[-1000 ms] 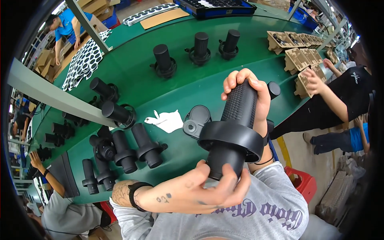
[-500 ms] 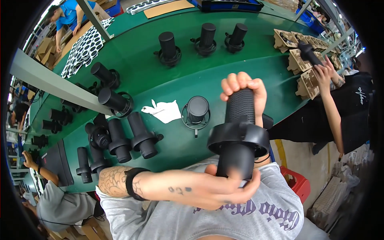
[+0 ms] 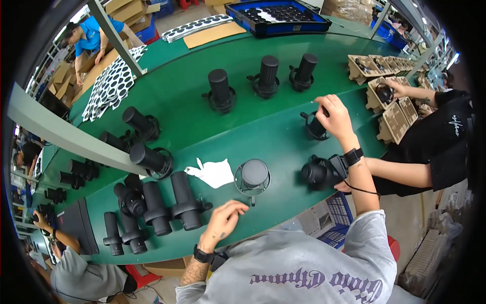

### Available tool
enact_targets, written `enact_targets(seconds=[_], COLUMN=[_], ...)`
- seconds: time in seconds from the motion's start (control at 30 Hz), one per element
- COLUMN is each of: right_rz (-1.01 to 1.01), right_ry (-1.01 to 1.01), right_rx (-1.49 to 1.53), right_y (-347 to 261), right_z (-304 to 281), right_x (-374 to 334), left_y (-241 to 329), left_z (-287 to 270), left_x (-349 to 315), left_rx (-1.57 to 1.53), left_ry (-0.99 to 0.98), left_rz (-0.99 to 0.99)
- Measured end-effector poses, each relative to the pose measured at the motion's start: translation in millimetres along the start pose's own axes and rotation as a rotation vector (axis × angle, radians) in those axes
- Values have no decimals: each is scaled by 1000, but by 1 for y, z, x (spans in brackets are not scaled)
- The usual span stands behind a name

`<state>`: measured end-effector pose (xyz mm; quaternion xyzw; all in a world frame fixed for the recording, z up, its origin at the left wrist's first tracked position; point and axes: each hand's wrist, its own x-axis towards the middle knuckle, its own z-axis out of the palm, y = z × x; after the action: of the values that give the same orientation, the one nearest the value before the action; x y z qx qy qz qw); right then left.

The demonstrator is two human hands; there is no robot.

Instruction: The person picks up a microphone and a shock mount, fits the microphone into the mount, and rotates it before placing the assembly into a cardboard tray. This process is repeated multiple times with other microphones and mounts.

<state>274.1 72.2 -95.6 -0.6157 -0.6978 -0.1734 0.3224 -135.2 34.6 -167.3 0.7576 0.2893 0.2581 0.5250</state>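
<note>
My right hand is over the top of an upright black microphone in a ring-shaped shock mount, fingers curled about its upper end and hiding part of it. My left hand is above the table's near edge, fingers loosely bent and thumb apart, holding nothing. Nearest to it stands another microphone, seen from above inside its ring mount. A white cloth lies to the left of that one. Right of it, a blurred black microphone lies by a co-worker's hand, partly behind my right forearm.
Several microphones lie at the left on the green table. Others stand on the raised green surface behind. A grey post slants across the left. At the right, a co-worker's other hand reaches into cardboard trays.
The microphone I held in both hands now stands on the table at the right, under my right hand. My left hand has moved away leftward. A co-worker's microphone has come onto the table.
</note>
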Motion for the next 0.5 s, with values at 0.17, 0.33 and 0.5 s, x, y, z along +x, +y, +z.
enact_targets(seconds=[0.17,0.33,0.5], right_rz=[90,317,726], right_ry=[-348,-307,-309], right_rx=[-65,267,-225], right_y=[4,7,112], right_z=[-24,-11,81], right_x=[19,134,170], left_y=[-11,-33,-37], left_z=[17,20,22], left_x=[4,-6,9], left_rx=[-43,24,28], left_ry=[85,176,150], left_rz=[1,25,29])
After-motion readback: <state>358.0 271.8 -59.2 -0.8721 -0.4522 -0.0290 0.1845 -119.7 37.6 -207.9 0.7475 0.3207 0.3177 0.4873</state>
